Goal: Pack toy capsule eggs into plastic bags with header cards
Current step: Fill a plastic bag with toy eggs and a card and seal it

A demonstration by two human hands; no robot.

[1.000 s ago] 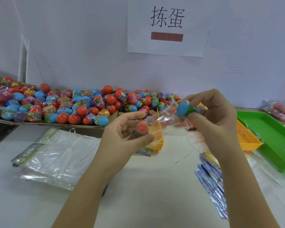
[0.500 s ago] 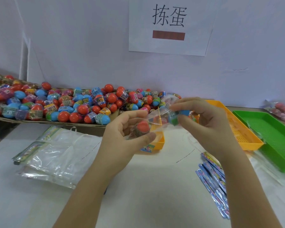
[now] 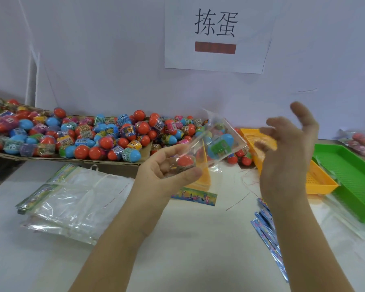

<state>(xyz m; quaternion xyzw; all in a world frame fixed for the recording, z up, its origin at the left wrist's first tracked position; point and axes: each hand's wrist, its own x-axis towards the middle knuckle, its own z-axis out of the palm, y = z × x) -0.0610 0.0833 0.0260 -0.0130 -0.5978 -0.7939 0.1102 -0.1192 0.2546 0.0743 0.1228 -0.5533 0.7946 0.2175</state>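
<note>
The left hand [image 3: 167, 165] holds a clear plastic bag [image 3: 215, 144] up over the table [image 3: 188, 239]. Its fingers and thumb are curled around the bottom end of the bag and pinch it. Inside that end sits a red egg [image 3: 184, 162], right in the grip. Higher up in the same bag is a blue and green egg [image 3: 220, 145]. The bag tilts up and to the right, away from the left hand.

The right hand [image 3: 289, 148] is just to the right of the bag. Its fingers are spread wide and it holds nothing. It looks a little blurry. I cannot tell if its fingertips touch the bag's edge.

Behind the hands, a big pile of eggs [image 3: 76, 135] in red, blue, green and pink lies on a flat piece of cardboard [image 3: 51, 159] by the wall. A few more eggs lie near an orange tray [image 3: 320, 182]. A green tray [image 3: 354, 182] sits right beside the orange one, on its right.

On the table to the left is a stack of empty bags [image 3: 72, 203]. One colorful card [image 3: 194, 197] lies flat under the held bag. More cards [image 3: 268, 232] lie in a pile by the right arm. Some filled bags [image 3: 360, 142] rest far to the right. A white paper sign [image 3: 217, 34] with black writing hangs on the wall.
</note>
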